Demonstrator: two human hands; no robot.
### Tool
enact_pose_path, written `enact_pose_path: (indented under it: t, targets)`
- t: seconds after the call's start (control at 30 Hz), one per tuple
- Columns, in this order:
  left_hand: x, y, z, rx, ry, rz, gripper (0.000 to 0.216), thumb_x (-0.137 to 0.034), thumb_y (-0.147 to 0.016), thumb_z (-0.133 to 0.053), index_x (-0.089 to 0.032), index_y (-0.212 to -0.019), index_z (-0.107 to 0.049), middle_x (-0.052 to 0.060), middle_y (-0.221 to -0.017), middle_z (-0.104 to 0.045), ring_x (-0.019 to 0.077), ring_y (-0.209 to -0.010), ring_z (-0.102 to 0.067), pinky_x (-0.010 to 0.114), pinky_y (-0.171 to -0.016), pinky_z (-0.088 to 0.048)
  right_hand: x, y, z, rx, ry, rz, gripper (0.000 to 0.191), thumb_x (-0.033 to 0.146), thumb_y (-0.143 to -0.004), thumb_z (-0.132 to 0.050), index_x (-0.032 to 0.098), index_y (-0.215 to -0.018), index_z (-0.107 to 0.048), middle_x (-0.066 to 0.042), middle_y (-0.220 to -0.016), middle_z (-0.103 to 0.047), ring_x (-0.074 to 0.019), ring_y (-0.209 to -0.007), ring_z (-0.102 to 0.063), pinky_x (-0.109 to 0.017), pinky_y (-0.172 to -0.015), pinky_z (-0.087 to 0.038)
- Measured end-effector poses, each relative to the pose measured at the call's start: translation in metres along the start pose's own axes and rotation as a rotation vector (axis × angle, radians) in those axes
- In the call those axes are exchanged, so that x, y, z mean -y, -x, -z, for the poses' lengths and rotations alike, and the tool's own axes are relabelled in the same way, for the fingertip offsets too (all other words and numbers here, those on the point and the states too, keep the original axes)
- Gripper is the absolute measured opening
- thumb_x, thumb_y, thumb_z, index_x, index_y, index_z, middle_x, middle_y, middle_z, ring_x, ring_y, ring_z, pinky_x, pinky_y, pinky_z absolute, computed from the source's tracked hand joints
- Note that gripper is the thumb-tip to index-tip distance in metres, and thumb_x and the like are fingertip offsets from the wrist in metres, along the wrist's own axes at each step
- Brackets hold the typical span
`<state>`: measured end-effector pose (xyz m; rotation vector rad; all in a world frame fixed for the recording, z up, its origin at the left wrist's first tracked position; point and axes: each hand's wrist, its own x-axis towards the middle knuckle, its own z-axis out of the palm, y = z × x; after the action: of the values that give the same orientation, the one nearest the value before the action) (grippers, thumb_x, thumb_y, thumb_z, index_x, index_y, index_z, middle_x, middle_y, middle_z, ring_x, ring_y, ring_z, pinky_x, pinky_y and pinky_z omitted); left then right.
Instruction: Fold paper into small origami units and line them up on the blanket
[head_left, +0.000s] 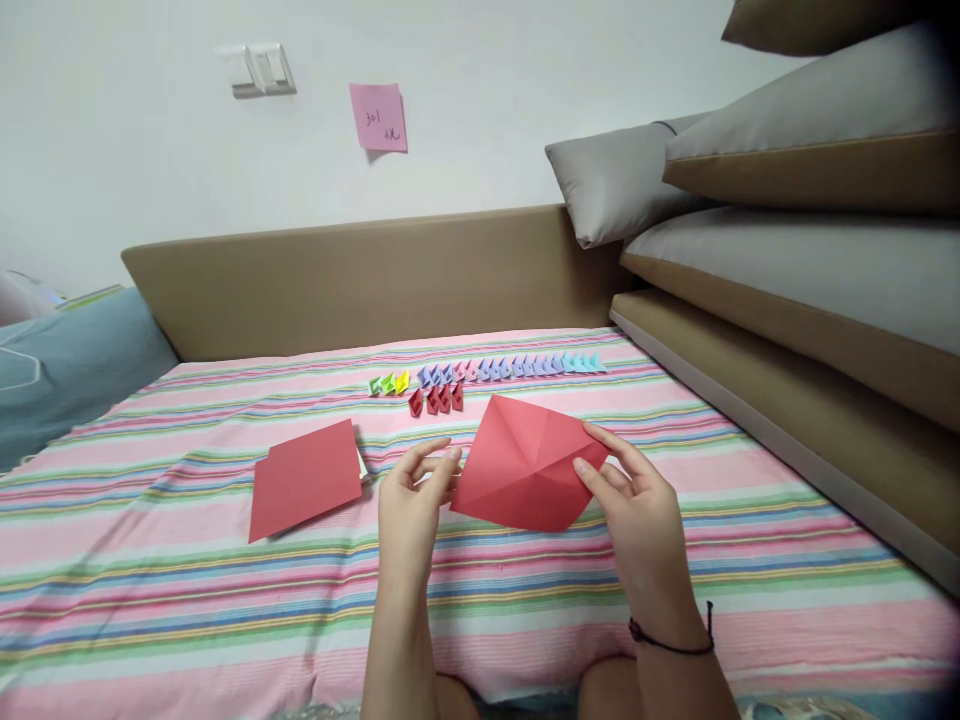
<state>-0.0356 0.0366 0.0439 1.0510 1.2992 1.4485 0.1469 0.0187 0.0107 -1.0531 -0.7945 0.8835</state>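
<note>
A red square sheet of origami paper point(525, 465) with crossing creases is held up above the striped cloth. My right hand point(630, 490) pinches its right corner, thumb on top and fingers at the far edge. Loosely curved fingers of my left hand point(420, 485) are beside the sheet's left edge; thumb and index finger are off the paper, and whether the lower fingertips touch it I cannot tell. To the left lies a stack of red paper point(307, 480). Beyond the hands stand several small folded red paper pieces point(436, 400).
A row of small folded paper pieces point(517, 368) in green, yellow, purple, pink and blue runs behind the red ones. A brown padded board point(360, 285) leans on the wall. Grey and brown cushions point(810, 250) are piled at right. Striped cloth point(187, 600) covers the surface.
</note>
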Motion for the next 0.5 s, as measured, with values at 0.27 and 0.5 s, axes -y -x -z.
enact_pose_path:
  t: [0.27, 0.5]
  targets:
    - [-0.0014, 0.0018, 0.0004, 0.341, 0.029, 0.084, 0.063, -0.034, -0.067, -0.075, -0.02, -0.123, -0.05, 0.002, -0.079, -0.068, 0.0148, -0.069, -0.065, 0.023, -0.062, -0.049, -0.0014, -0.0002, 0.003, 0.028, 0.027, 0.021, 0.05, 0.032, -0.076, -0.066, 0.021, -0.124, -0.056, -0.012, -0.12, -0.064, -0.0286, -0.108, -0.061, -0.043, -0.086, -0.052]
    - [-0.0027, 0.0051, -0.0009, 0.378, 0.138, 0.084, 0.08, -0.031, -0.066, -0.076, -0.024, -0.136, -0.037, 0.005, -0.084, -0.072, 0.0214, -0.073, -0.068, 0.031, -0.065, -0.053, -0.0008, -0.0012, -0.0022, 0.175, 0.07, -0.003, 0.064, 0.035, -0.074, -0.068, 0.026, -0.134, -0.045, -0.013, -0.136, -0.051, -0.0281, -0.118, -0.055, -0.044, -0.093, -0.048]
